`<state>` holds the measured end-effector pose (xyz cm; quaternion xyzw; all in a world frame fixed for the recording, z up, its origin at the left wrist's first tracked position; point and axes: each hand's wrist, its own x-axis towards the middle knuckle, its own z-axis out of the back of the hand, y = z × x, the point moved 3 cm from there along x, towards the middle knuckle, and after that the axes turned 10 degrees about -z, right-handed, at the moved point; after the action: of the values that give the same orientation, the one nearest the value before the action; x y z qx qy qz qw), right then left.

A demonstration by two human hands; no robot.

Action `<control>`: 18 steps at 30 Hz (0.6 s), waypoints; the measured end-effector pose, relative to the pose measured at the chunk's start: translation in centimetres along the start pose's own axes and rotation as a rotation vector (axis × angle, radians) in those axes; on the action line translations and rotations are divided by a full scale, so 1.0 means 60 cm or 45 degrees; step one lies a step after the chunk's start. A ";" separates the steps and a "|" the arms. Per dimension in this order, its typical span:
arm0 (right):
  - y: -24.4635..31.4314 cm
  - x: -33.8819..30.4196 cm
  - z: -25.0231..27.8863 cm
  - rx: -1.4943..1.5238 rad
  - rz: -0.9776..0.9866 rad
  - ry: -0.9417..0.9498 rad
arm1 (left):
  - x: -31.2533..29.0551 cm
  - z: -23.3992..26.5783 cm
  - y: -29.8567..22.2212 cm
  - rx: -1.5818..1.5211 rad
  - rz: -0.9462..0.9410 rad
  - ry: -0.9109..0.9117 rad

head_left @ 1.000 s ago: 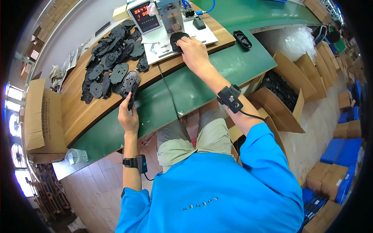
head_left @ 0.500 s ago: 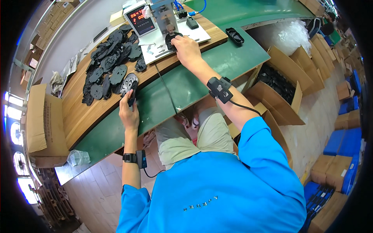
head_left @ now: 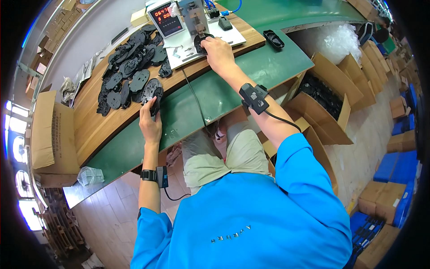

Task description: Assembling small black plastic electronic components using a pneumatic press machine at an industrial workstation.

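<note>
My left hand (head_left: 151,124) is closed on a black oval plastic shell (head_left: 156,99) at the front edge of the wooden board, right beside the pile of similar shells (head_left: 130,74). My right hand (head_left: 218,53) pinches another black plastic shell (head_left: 199,44) under the head of a small bench press (head_left: 193,17). That shell rests on the machine's white base plate (head_left: 181,56), partly covered by my fingers. A few small pieces lie on the plate to its left.
A display box with red digits (head_left: 166,21) stands left of the press. One black shell (head_left: 273,40) lies on the green table (head_left: 264,67). Open cartons, one full of black parts (head_left: 319,94), stand at the right; another carton (head_left: 53,134) is at the left. A cable (head_left: 195,98) crosses the table edge.
The shell in my left hand has tilted, showing more of its dark side. My right hand stays at the press. The red digits have changed, and the whole view has shifted slightly.
</note>
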<state>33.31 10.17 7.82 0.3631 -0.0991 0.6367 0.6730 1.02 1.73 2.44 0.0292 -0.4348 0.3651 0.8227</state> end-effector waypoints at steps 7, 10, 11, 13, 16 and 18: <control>0.001 -0.004 0.000 -0.003 -0.042 0.044 | -0.003 -0.004 0.000 -0.008 0.051 0.019; 0.002 -0.003 0.003 0.027 -0.057 0.046 | -0.002 -0.003 -0.002 -0.010 0.037 0.005; 0.002 -0.003 0.003 0.029 -0.055 0.045 | -0.002 -0.004 -0.002 -0.004 0.039 0.004; 0.003 -0.003 0.002 0.035 -0.048 0.046 | -0.001 -0.001 -0.003 -0.001 0.037 -0.001; 0.000 -0.002 -0.002 0.049 -0.040 0.024 | 0.001 0.000 -0.005 0.007 0.039 -0.004; -0.002 0.001 -0.005 0.062 -0.029 -0.004 | 0.002 0.000 -0.002 0.019 0.042 -0.012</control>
<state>33.31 10.38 7.62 0.3817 -0.0805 0.6305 0.6711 1.13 1.70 2.56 0.0301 -0.4364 0.3817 0.8142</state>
